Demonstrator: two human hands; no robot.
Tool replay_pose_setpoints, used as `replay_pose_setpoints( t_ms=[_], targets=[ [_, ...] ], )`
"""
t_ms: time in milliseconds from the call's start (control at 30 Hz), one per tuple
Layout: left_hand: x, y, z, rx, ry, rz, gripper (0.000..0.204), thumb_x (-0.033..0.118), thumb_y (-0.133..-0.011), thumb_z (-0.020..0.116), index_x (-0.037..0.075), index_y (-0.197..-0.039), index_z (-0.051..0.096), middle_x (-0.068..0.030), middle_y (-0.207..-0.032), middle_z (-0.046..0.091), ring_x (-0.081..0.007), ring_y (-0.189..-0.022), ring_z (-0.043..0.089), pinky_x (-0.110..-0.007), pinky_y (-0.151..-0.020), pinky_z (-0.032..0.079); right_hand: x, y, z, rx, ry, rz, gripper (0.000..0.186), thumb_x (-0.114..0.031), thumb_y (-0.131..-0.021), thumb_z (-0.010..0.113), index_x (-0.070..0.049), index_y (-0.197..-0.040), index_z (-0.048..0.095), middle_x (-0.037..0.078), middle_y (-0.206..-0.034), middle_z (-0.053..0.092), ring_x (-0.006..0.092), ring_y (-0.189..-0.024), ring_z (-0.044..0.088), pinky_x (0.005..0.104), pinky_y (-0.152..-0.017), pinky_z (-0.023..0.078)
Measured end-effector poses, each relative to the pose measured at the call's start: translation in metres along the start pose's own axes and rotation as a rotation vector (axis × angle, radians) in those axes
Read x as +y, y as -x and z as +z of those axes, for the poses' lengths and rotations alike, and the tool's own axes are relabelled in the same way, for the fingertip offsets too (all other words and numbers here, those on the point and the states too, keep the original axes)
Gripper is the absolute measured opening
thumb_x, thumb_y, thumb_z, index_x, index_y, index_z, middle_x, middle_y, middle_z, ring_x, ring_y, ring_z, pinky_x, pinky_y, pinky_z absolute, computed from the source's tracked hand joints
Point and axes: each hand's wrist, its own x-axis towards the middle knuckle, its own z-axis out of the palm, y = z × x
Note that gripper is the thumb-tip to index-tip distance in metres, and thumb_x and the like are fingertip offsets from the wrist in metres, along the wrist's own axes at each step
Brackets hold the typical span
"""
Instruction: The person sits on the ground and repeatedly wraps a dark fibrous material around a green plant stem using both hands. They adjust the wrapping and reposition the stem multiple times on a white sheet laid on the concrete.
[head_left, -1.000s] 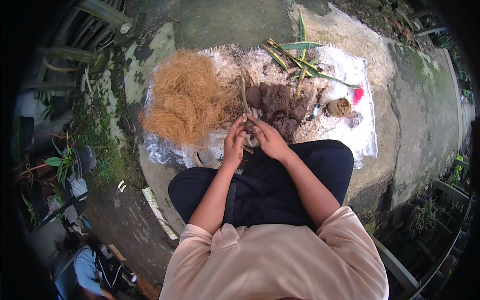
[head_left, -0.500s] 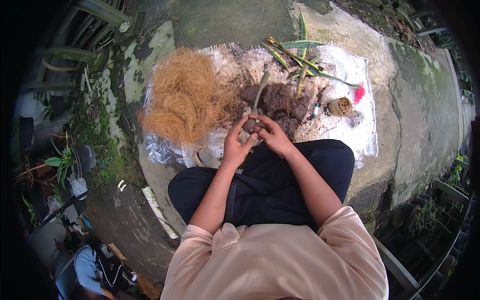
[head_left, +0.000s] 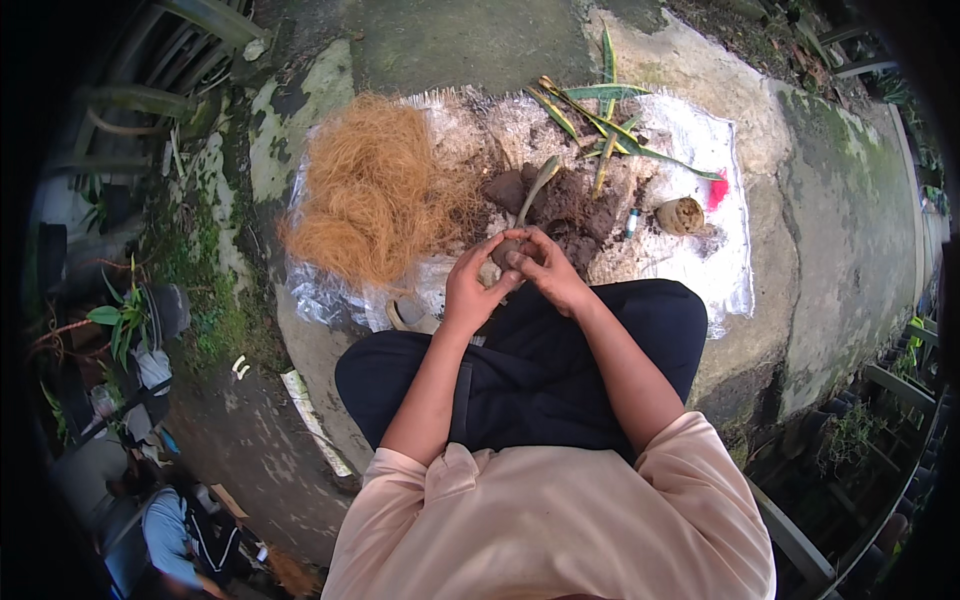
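Note:
Both my hands are cupped around a dark ball of wet soil [head_left: 505,254] just in front of my crossed legs. My left hand [head_left: 474,284] curves along its left side, and my right hand [head_left: 555,274] presses on it from the right, thumbs near each other. A single greenish-grey leaf [head_left: 537,192] rises out beyond my fingertips, leaning to the right; its lower end is hidden by the fingers and soil. Just past the hands lies a heap of dark moist soil [head_left: 568,198] on a white woven sheet [head_left: 722,262].
A big tangle of brown coconut fibre [head_left: 365,190] covers the sheet's left part. Yellow-edged long leaves [head_left: 620,130] lie at the back right, near a soil-filled pot [head_left: 681,215], a small white-and-blue tube [head_left: 632,222] and a pink-red scrap [head_left: 717,188]. Another person [head_left: 170,540] is at lower left.
The leaf has tipped further to the right as the soil ball is turned. My hands stay cupped around it in nearly the same place.

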Motion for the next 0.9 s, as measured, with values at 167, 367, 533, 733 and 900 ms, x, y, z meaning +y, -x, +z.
replay_pose_setpoints(
  t_ms=[167, 367, 533, 733, 900],
  targets=[
    [0.002, 0.003, -0.002, 0.01, -0.091, -0.004, 0.055, 0.019, -0.076, 0.08, 0.012, -0.128, 0.062, -0.0151, -0.119, 0.066, -0.0329, -0.111, 0.062, -0.042, -0.094, 0.049, -0.004, 0.004, 0.0, -0.016, 0.01, 0.032, 0.039, -0.024, -0.097, 0.061, -0.007, -0.13, 0.051, 0.006, -0.102, 0.061, 0.0126, -0.092, 0.059, 0.0309, -0.078, 0.049],
    [0.006, 0.009, -0.005, 0.069, -0.194, 0.039, 0.055, 0.018, -0.077, 0.08, 0.012, -0.128, 0.063, -0.0143, -0.116, 0.067, -0.0321, -0.108, 0.064, -0.041, -0.092, 0.05, -0.014, 0.01, 0.007, -0.048, 0.029, 0.046, 0.038, -0.024, -0.099, 0.057, -0.01, -0.133, 0.051, 0.005, -0.106, 0.059, 0.0127, -0.091, 0.058, 0.0303, -0.079, 0.048],
    [0.014, 0.015, -0.006, 0.153, -0.224, 0.099, 0.052, 0.02, -0.078, 0.079, 0.012, -0.127, 0.063, -0.0137, -0.114, 0.068, -0.0326, -0.106, 0.065, -0.042, -0.091, 0.051, -0.014, 0.015, 0.013, -0.063, 0.046, 0.014, 0.039, -0.019, -0.099, 0.054, -0.013, -0.137, 0.05, 0.005, -0.11, 0.057, 0.0125, -0.091, 0.057, 0.029, -0.081, 0.047],
    [0.014, 0.025, -0.006, 0.127, -0.168, 0.123, 0.048, 0.02, -0.081, 0.077, 0.009, -0.126, 0.062, -0.0151, -0.113, 0.068, -0.0331, -0.107, 0.065, -0.041, -0.089, 0.051, -0.007, 0.023, 0.01, -0.109, 0.036, -0.054, 0.044, -0.019, -0.099, 0.054, -0.013, -0.141, 0.044, 0.005, -0.108, 0.058, 0.0146, -0.092, 0.058, 0.0308, -0.081, 0.047],
    [0.01, 0.034, -0.007, 0.085, -0.075, 0.037, 0.048, 0.02, -0.081, 0.078, 0.008, -0.124, 0.063, -0.0153, -0.112, 0.068, -0.0334, -0.107, 0.065, -0.04, -0.089, 0.051, -0.006, 0.033, 0.018, -0.044, 0.048, -0.061, 0.044, -0.021, -0.1, 0.052, -0.013, -0.14, 0.036, 0.006, -0.111, 0.057, 0.0157, -0.095, 0.06, 0.0311, -0.077, 0.049]
  ],
)
